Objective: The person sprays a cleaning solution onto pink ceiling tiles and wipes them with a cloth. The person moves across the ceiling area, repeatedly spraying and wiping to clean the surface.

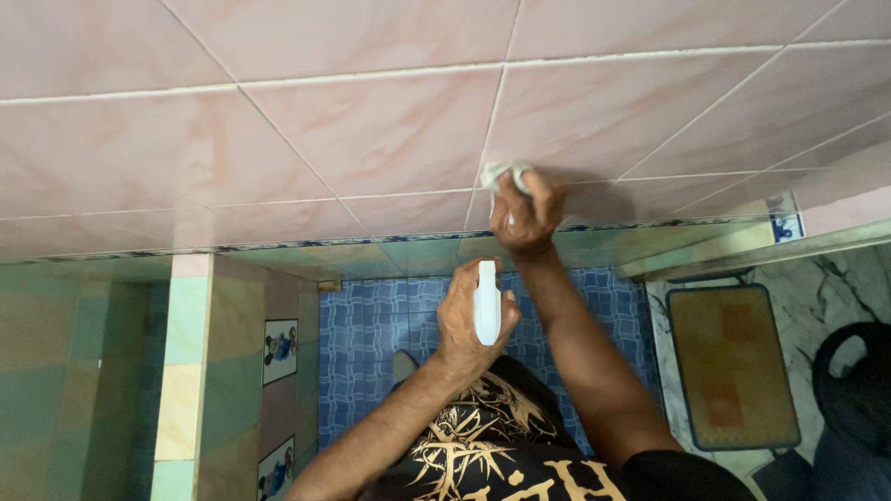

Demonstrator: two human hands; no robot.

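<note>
Pressing the bunched pale cloth [506, 173] flat on the pink wall tile [371, 139], right hand [527, 215] fingers clamped around it, left hand [471, 320] gripping the white spray bottle [487, 303], nozzle aiming tileward.

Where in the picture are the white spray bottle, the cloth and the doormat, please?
white spray bottle [487, 306]: head view, on the middle of its body, held in the left hand [469, 320].
cloth [501, 173]: head view, on the bunched part above the right hand [527, 215].
doormat [733, 366]: head view, on its centre.
</note>
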